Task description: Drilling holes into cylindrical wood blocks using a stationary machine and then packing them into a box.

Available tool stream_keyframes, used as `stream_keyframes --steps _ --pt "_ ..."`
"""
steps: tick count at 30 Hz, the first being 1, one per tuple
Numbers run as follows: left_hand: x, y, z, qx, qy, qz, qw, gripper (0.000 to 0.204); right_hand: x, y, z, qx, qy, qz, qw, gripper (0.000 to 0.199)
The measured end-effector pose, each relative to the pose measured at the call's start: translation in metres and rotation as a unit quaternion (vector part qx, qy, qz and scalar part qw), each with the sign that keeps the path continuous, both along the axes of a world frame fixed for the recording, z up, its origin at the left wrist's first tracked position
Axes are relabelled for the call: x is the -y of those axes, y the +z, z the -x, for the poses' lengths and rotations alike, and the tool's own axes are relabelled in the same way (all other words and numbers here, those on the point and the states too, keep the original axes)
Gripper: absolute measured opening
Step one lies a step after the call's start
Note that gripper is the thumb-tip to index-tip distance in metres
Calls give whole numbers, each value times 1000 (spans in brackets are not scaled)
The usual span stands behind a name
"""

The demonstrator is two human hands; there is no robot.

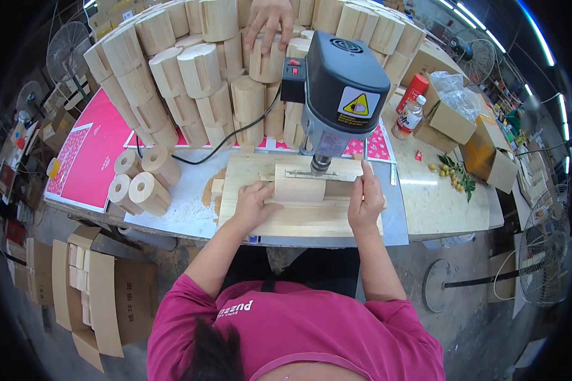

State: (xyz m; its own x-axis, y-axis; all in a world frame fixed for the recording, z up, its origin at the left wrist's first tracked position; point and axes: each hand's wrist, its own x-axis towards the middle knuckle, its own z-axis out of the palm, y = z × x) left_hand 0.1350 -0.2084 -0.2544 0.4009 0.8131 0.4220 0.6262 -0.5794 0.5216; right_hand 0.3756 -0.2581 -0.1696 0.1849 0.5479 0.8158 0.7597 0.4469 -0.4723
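The wooden block (299, 189) lies on the board (286, 225), below the drill (343, 89). Your left hand (254, 206), loosely open, meets the block's left end. Your right hand (366, 199) grips the metal lever (365, 150). Leftward on the surface (438, 213) stand four bored cylinders (154, 200).

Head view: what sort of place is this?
Probably a small woodworking workshop: a benchtop drill press, wooden cylinders stacked high behind it, and an open cardboard box holding pale blocks.
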Motion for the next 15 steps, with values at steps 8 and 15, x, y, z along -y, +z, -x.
stream_keyframes --steps 8,15 --pt "6 4 -2 -2 4 15 1000 50 6 50 -11 44 33 -61 997 9" --pt "2 -5 -41 -12 -4 -26 1000 51 -86 161 -31 100 -81 77 989 37"
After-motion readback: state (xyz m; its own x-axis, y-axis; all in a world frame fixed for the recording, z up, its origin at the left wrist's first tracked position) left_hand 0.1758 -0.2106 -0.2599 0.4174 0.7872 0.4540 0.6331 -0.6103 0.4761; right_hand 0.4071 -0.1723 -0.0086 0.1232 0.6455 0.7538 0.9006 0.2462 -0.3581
